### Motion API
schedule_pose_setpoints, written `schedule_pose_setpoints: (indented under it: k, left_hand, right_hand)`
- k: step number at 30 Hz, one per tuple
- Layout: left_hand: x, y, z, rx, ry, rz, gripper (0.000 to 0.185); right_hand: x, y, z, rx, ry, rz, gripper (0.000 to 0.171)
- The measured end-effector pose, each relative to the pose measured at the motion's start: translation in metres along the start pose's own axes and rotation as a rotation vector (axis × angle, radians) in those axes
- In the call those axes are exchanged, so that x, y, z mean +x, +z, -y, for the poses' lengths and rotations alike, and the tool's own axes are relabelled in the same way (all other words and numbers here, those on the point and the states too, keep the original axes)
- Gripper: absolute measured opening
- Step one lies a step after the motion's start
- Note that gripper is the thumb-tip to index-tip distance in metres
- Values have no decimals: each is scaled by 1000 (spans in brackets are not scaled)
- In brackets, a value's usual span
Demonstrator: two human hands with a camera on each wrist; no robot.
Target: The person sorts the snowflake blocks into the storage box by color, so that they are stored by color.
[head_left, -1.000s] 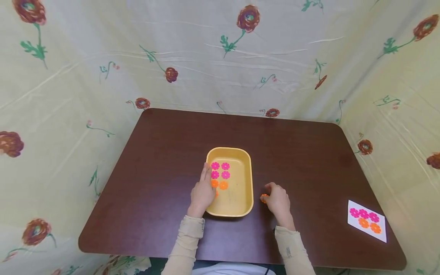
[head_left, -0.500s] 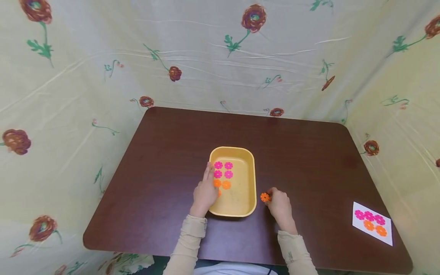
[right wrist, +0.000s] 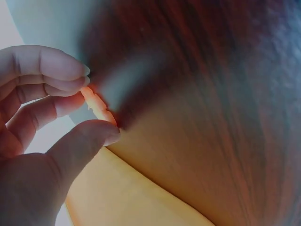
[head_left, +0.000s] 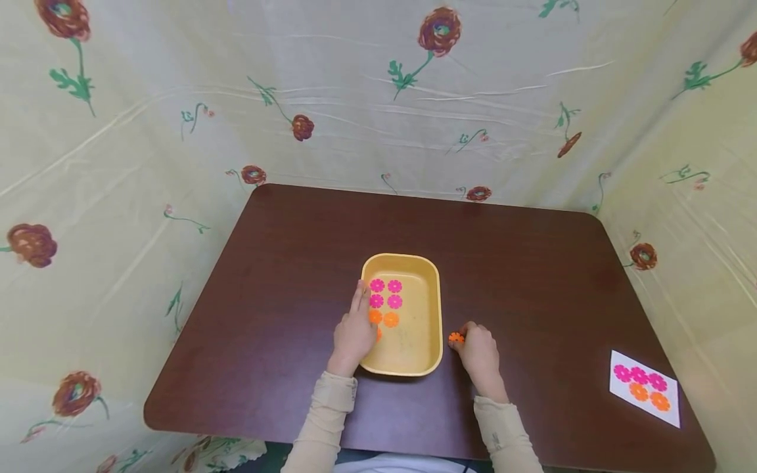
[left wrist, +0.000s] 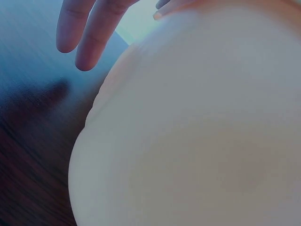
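Right of the shallow yellow plastic tray [head_left: 434, 309], on the dark brown worktop [head_left: 520, 263], we have our right hand [head_left: 480, 348] pinching a small orange flower-shaped disc [head_left: 456, 337] between thumb and fingertips; the right wrist view shows that disc [right wrist: 99, 106] held on edge, thin side towards us, just off the tray's right wall. Over on the tray's left rim our left hand [head_left: 353, 328] lies flat with straight, relaxed fingers [left wrist: 89, 42], holding nothing, only resting against the tray.

Inside the tray, four pink flower discs [head_left: 386, 293] sit in a square at the far left, with orange flower discs [head_left: 383, 319] in the row just nearer to us; one more orange piece peeks out by our left hand. So the held disc lies right of the tray, and the orange rows lie to its left, across the right wall. Our right hand is plainly the nearer one to the disc.

Near the worktop's right corner lies a white card [head_left: 646, 387] printed with pink and orange flowers.
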State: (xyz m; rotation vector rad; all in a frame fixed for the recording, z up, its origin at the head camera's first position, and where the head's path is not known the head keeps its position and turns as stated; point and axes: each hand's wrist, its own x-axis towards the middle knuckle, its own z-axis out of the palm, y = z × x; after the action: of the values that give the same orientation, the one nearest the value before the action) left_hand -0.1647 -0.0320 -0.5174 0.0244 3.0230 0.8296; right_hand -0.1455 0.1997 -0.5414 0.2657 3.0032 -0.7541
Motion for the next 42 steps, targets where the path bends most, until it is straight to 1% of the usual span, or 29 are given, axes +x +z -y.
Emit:
schedule_pose_setpoints:
  k: [6,9,17,19,22,24,26,30,33,37,42]
  left_hand:
    - [-3,0,0,-23,-4,-2,69]
    - [-3,0,0,-25,-4,0,69]
    - [-4,-1,-1,-20,9,-15,69]
    - [-4,0,-1,-19,10,-16,69]
    - [-4,0,0,-20,17,-19,69]
    - [-3,0,0,-25,18,-20,69]
    - [-3,-1,0,-32,17,-19,69]
    - [-3,-1,-1,-45,8,-12,69]
    - [-4,-1,-1,-38,9,-13,69]
    - [-4,0,0,-25,11,-14,69]
    - [-4,-1,-2,-39,4,-14,70]
  right_hand:
    - [1,1,-2,21,15,14,30]
    - [1,2,-2,41,23,7,29]
    - [3,6,-1,77,-2,-87,27]
    - [4,5,-2,82,-22,-109,24]
    - [7,2,-2,94,-46,-130,14]
    - [10,-3,-1,115,-42,-124,7]
    - [14,-9,1,142,-14,-103,4]
    - [23,-26,10,205,41,-78,5]
    - [29,-40,20,238,35,-92,6]
    - [37,-54,40,258,-13,-105,6]
    - [47,-64,73,240,-129,-88,5]
